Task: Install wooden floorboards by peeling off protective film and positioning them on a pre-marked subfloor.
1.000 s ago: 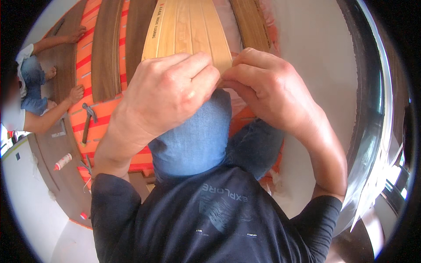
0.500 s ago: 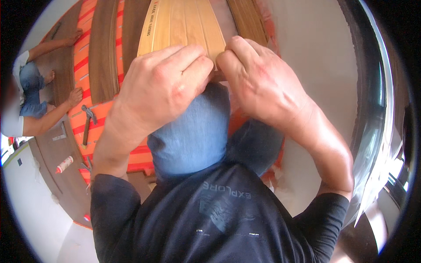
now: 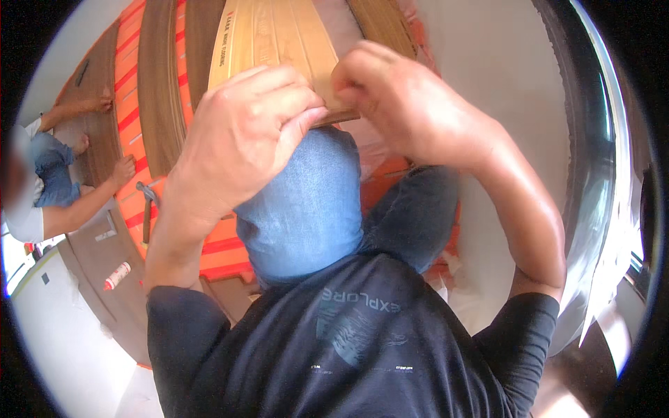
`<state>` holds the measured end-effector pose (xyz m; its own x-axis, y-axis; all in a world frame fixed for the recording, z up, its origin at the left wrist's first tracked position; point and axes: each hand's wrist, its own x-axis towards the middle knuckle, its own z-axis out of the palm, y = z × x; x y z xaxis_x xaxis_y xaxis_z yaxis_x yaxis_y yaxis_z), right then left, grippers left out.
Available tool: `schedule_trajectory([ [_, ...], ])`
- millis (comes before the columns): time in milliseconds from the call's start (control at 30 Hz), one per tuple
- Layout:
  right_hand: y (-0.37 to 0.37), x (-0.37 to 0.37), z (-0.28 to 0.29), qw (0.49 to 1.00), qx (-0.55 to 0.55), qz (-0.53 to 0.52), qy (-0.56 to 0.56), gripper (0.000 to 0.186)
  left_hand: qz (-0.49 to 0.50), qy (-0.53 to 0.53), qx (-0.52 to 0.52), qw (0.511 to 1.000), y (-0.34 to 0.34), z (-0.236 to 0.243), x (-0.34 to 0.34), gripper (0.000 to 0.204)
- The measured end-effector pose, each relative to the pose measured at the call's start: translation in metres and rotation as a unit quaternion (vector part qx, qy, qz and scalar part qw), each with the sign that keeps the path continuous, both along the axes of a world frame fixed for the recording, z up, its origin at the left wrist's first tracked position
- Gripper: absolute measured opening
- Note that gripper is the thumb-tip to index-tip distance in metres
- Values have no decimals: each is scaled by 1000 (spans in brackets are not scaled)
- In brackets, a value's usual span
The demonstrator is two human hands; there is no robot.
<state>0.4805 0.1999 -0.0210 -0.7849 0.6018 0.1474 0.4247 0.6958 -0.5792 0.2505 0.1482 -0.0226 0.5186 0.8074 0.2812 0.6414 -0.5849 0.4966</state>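
Note:
A light wooden floorboard (image 3: 279,35) with lengthwise grooves on its upward side stretches away from me, its near end above my jeans-covered knee (image 3: 303,195). My left hand (image 3: 258,125) is closed round the left part of that near end, thumb at the edge and fingers curled over the top. At the right corner of the same end, my right hand (image 3: 397,97) has its fingers curled into a pinch. Whatever those fingers hold, if anything, is too small or hidden to make out.
Dark brown floorboards (image 3: 159,83) lie on orange-red underlay (image 3: 129,97) at left. A hammer (image 3: 148,209) is partly behind my left forearm; a white-and-red tube (image 3: 117,276) lies lower left. Another person (image 3: 56,167) crouches at far left, hands on the boards. A pale wall (image 3: 495,83) rises at right.
My right hand has shifted slightly up and turned, baring more of the board's near right corner. My left hand still grips the board. The view has shifted a little.

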Motion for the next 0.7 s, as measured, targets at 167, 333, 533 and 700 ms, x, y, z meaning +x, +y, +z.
schedule_trajectory([
  [167, 0, 20, 0, 979, -137, -127, 80, 24, 11, 41, 58, 997, -6, -1, 3, 10],
  [333, -20, 19, -20, 983, -119, -102, 93, 25, -6, 48, 70, 996, -1, -1, 4, 11],
  [533, -20, 14, -10, 994, -33, -85, 56, 17, -6, 69, 91, 993, 0, -3, 7, 12],
  [700, -15, 5, 3, 994, 80, -40, -61, 17, 6, 52, 99, 994, -1, -5, 10, 15],
])
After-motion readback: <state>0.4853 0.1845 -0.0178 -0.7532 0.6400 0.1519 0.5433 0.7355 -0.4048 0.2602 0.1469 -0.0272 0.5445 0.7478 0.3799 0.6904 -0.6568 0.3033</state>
